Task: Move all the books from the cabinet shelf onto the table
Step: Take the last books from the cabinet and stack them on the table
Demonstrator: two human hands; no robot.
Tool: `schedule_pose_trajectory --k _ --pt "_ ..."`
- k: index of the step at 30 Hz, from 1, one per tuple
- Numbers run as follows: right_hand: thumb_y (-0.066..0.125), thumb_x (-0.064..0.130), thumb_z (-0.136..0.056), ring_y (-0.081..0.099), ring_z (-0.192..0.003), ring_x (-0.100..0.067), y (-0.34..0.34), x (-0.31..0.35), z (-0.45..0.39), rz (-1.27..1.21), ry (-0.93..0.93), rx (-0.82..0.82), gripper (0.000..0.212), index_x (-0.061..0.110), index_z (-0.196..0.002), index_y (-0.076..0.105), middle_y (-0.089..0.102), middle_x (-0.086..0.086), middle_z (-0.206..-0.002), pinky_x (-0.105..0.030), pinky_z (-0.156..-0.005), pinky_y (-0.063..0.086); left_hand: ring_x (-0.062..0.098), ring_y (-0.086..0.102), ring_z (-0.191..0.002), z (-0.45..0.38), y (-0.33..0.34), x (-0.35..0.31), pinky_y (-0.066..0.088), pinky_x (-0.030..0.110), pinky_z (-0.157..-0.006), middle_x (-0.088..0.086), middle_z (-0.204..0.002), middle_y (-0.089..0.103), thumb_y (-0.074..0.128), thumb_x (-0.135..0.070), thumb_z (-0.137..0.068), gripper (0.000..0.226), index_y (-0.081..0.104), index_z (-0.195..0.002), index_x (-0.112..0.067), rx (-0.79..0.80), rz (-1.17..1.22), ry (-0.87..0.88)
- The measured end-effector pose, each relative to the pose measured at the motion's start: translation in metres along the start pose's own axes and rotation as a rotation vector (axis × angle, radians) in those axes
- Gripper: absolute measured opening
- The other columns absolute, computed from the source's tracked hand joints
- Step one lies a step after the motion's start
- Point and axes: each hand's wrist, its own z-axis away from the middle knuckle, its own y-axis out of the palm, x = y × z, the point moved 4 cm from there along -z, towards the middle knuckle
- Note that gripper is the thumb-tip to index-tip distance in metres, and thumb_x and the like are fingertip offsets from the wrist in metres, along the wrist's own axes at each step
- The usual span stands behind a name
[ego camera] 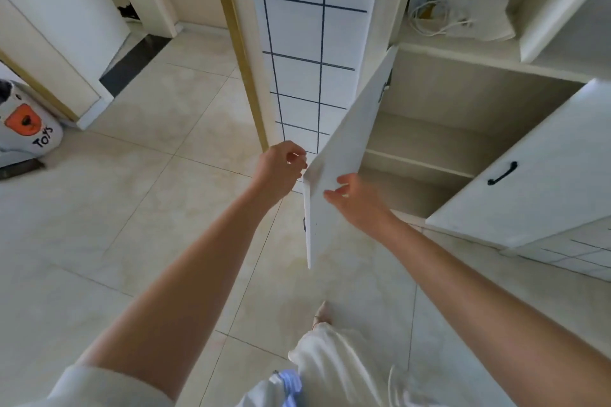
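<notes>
White painted board fills the middle of the view: the left cabinet door (344, 155) stands swung out toward the near side, its free edge pointing at the camera. The left hand (281, 168) sits just left of that door's top corner, fingers curled loosely together, fingertips (299, 160) right at the corner edge; whether they actually pinch it I cannot tell. The right hand (357, 198) is on the door's inner face, fingers half bent and spread, fingertips touching or just off the panel, holding nothing else.

Out from the hands, the cabinet (463, 102) gapes open to the right. Inside, a shelf board (420, 162) splits it into an upper and a lower compartment, and both look bare in the parts that show; no books are visible here. The right cabinet door (529, 175) also stands open, swung to the right, with a black handle (502, 173) on its face. Between the two door edges is a clear gap straight into the cabinet.

Left of the door, a white tiled pillar (304, 43) with dark grout lines runs to the far side, close behind the door's hinge side. Pale floor tiles (148, 192) spread wide and open to the left and near. At the far left sits a white bin marked "TOYS" (26, 129). Above the cabinet, a recess holds white cords (439, 20).
</notes>
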Motion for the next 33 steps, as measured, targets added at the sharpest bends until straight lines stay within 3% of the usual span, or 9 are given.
schedule_pose_trajectory --k 3,8,12,15,17,21,27,31,33 --pt "0.063 0.051 -0.085 0.053 -0.119 -0.025 0.007 0.010 -0.019 -0.062 0.107 0.077 0.079 0.014 -0.146 0.029 0.049 -0.008 -0.139 -0.037 -0.097 0.046 0.019 0.071 -0.069 -0.027 0.009 -0.008 0.059 0.044 -0.076 0.003 -0.090 0.070 0.059 -0.015 -0.091 0.010 0.063 -0.091 -0.024 0.083 -0.015 0.046" --pt "0.068 0.050 -0.081 0.051 -0.123 -0.022 0.015 0.021 -0.034 -0.260 0.168 0.185 0.085 0.021 -0.147 0.024 0.045 -0.002 -0.143 -0.044 -0.104 0.043 0.019 0.069 -0.073 -0.063 0.018 -0.021 0.059 0.044 -0.076 -0.005 -0.095 0.067 0.063 -0.030 -0.089 0.011 0.060 -0.099 -0.033 0.222 -0.052 0.143" --pt "0.067 0.039 -0.086 0.061 -0.090 -0.005 0.019 0.031 -0.037 -0.375 0.170 0.096 0.059 0.015 -0.130 0.036 0.056 -0.002 -0.126 -0.026 -0.073 0.047 0.007 0.068 -0.060 -0.077 0.024 -0.032 0.057 0.035 -0.073 -0.015 -0.099 0.064 0.066 -0.029 -0.090 0.029 0.056 -0.116 -0.032 0.307 -0.139 0.247" --pt "0.065 0.035 -0.086 0.063 -0.100 -0.013 0.020 0.032 -0.037 -0.313 0.167 0.032 0.050 0.017 -0.121 0.034 0.059 -0.003 -0.122 -0.027 -0.073 0.048 0.009 0.067 -0.078 -0.081 0.026 -0.039 0.053 0.031 -0.080 -0.010 -0.134 0.052 0.061 -0.032 -0.094 0.049 0.041 -0.138 -0.037 0.360 -0.294 0.433" --pt "0.064 0.033 -0.087 0.062 -0.104 -0.016 0.020 0.033 -0.035 -0.317 0.183 0.019 0.054 0.015 -0.127 0.033 0.059 -0.001 -0.122 -0.030 -0.079 0.051 0.010 0.061 -0.106 -0.081 0.029 -0.041 0.050 0.032 -0.090 -0.014 -0.152 0.033 0.052 -0.032 -0.099 0.049 0.036 -0.144 -0.040 0.406 -0.402 0.625" --pt "0.058 0.028 -0.091 0.055 -0.100 -0.014 0.016 0.035 -0.025 -0.273 0.170 -0.020 0.053 0.013 -0.135 0.032 0.053 0.002 -0.122 -0.026 -0.076 0.044 0.014 0.025 -0.147 -0.084 0.036 -0.037 0.043 0.046 -0.108 -0.010 -0.159 0.028 0.037 -0.030 -0.103 0.039 0.051 -0.139 -0.027 0.446 -0.523 0.897" --pt "0.051 0.030 -0.094 0.056 -0.104 -0.019 0.005 0.023 -0.009 -0.219 0.173 -0.041 0.054 0.015 -0.141 0.030 0.054 -0.003 -0.130 -0.029 -0.081 0.047 0.022 0.021 -0.149 -0.083 0.051 -0.040 0.026 0.050 -0.118 0.001 -0.153 0.041 0.032 -0.037 -0.102 0.042 0.058 -0.130 -0.021 0.430 -0.535 1.066" --pt "0.050 0.028 -0.095 0.058 -0.100 -0.016 -0.016 0.003 0.004 -0.226 0.175 -0.059 0.053 0.020 -0.144 0.030 0.053 0.004 -0.131 -0.013 -0.064 0.046 0.022 0.022 -0.149 -0.076 0.068 -0.053 0.023 0.045 -0.120 0.002 -0.150 0.045 0.037 -0.036 -0.102 0.039 0.060 -0.127 -0.018 0.435 -0.524 1.177" --pt "0.051 0.029 -0.095 0.056 -0.109 -0.015 -0.030 -0.008 0.009 -0.195 0.172 -0.056 0.055 0.020 -0.146 0.030 0.050 0.004 -0.138 -0.016 -0.069 0.046 0.021 0.025 -0.148 -0.073 0.081 -0.060 0.020 0.040 -0.121 0.001 -0.146 0.050 0.039 -0.035 -0.102 0.038 0.062 -0.125 -0.016 0.453 -0.497 1.184"
